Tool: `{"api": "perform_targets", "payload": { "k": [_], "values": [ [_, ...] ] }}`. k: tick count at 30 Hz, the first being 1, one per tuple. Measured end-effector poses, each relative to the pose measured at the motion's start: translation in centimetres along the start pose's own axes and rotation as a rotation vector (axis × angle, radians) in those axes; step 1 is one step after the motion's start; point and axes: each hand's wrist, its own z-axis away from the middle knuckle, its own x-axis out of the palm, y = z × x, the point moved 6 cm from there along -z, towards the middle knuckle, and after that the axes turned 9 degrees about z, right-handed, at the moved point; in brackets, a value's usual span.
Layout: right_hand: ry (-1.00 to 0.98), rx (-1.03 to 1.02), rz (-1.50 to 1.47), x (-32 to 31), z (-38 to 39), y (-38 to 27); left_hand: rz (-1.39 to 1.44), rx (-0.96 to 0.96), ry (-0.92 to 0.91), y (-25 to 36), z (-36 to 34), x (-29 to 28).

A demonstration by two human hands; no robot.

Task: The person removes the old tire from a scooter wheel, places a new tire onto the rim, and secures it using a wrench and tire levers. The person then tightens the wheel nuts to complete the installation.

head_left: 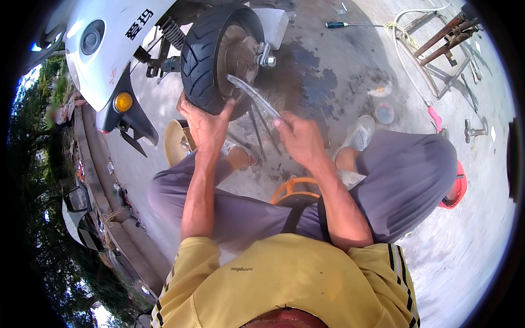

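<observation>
A black tyre (199, 65) with a rusty hub (240, 54) is mounted on a white scooter (98, 38) at the upper middle. My left hand (205, 120) grips the lower part of the tyre, thumb and fingers on either side. My right hand (298, 136) is closed on a silver metal tyre lever (251, 92), whose far tip reaches the inside of the tyre at the rim. Thin dark rods (257, 134) lie on the ground below the wheel, between my hands.
Around me on the stained concrete (339, 82) are a screwdriver (336, 24), a metal frame (437, 54), a hose with pink nozzle (433, 117), a hammer (473, 132), a small tub (384, 113), a tan basin (174, 143) and a red container (456, 186). A kerb (93, 164) runs along the left.
</observation>
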Motion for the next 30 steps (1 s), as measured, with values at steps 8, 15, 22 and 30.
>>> {"api": "perform_targets", "payload": {
  "k": [8,15,22,30],
  "values": [
    [-0.048,-0.077,0.026,0.7,-1.0,-0.5,-0.009,0.012,-0.026,2.6,-2.9,-4.1],
    [-0.100,-0.079,0.010,1.2,-2.2,-1.8,-0.089,0.105,0.011,3.1,-4.0,-4.4],
    [-0.180,-0.130,-0.013,0.8,-1.1,-5.2,-0.081,0.095,0.004,3.7,-4.6,-4.6],
    [-0.598,0.125,-0.984,4.6,3.8,-15.5,0.054,0.098,0.038,1.4,-4.6,-4.0]
  ]
}}
